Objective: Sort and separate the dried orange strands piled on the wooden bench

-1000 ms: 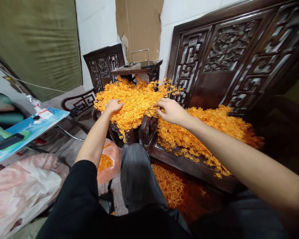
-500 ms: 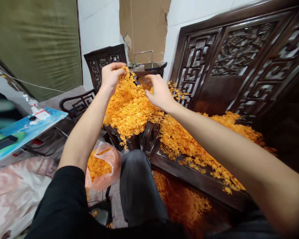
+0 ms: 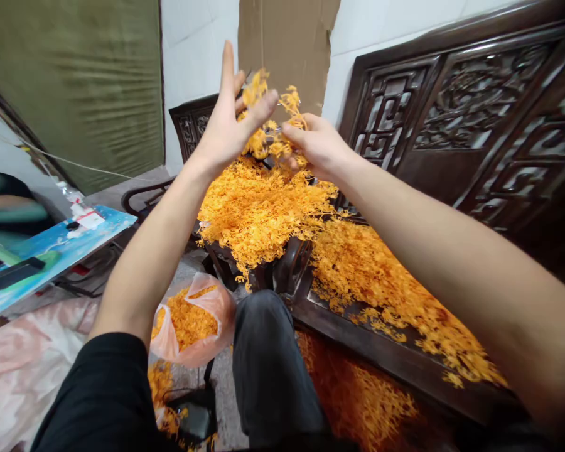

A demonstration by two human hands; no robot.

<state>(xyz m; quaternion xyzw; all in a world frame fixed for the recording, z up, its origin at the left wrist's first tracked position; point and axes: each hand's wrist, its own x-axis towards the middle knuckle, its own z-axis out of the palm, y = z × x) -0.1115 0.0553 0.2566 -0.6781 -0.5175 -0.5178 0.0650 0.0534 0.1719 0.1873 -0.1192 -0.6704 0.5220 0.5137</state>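
Observation:
A large heap of orange-yellow flower-like pieces (image 3: 258, 210) lies on a dark wooden stand in the middle. Above it, my left hand (image 3: 230, 116) is raised with its fingers spread, beside a few orange sprigs (image 3: 258, 91). My right hand (image 3: 317, 144) pinches an orange sprig (image 3: 292, 107) between thumb and fingers, just right of the left hand. More orange pieces (image 3: 376, 270) cover the dark wooden bench to the right. A pink plastic bag (image 3: 226, 320) holding more of them stands open at the lower left.
A blue table (image 3: 108, 223) with a bottle and a phone (image 3: 14, 274) stands left, a person's blurred arm (image 3: 9, 204) behind it. Carved dark wooden panels (image 3: 405, 150) rise at right. My knee (image 3: 263, 326) is below the heap.
Both hands have risen from the heap. My left hand has opened with fingers spread, and my right hand has closed on a sprig. Orange sprigs are now lifted above the heap.

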